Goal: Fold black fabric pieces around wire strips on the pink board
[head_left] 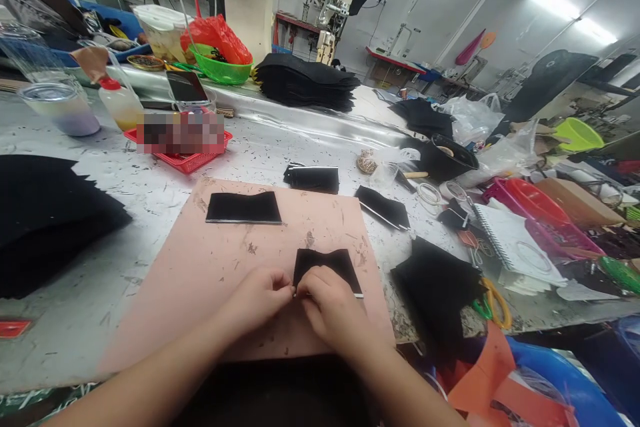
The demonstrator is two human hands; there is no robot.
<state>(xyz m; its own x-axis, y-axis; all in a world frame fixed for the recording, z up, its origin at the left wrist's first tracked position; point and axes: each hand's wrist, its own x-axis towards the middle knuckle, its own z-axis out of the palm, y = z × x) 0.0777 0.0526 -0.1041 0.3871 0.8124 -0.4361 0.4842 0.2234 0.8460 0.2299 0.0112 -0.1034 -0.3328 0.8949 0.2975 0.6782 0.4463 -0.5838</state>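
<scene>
Pinching the near-left corner of the nearer black fabric panel (346, 266) on pink mat (220, 273) with left hand (263, 290) and right hand (327, 300), seemingly working its white edging (359, 295), next probably needing even pressure.

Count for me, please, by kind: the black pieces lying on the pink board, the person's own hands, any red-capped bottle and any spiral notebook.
Black pieces on the pink board: 2 (farther piece, nearer piece)
Own hands: 2 (left hand, right hand)
Red-capped bottle: 1
Spiral notebook: 1
Total: 6
</scene>
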